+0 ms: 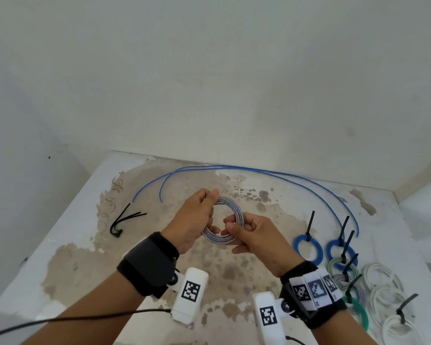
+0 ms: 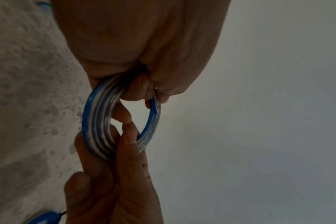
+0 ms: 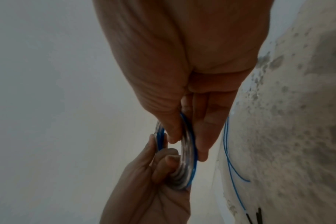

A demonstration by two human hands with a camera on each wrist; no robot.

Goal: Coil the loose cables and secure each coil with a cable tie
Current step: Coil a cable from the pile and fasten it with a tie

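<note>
– Where do my hands sit?

– I see both raised above the stained white tabletop [image 1: 67, 235]. My left hand [image 1: 192, 220] curls its thumb and fingers round the far-left side of the round grey-and-blue striped cable coil [image 1: 235, 212]; my right hand [image 1: 254, 235] pinches its near-right side.

– Any writing?

– None I can read. Only black-and-white square code markers on the white wrist units [image 1: 190, 291] and the right black wrist strap [image 1: 314, 290].

– And the rest?

– A loose thin blue cable [image 1: 234, 167] arcs behind; tied coils [image 1: 307, 247] lie right, spare black cable ties [image 1: 125, 221] left.
</note>
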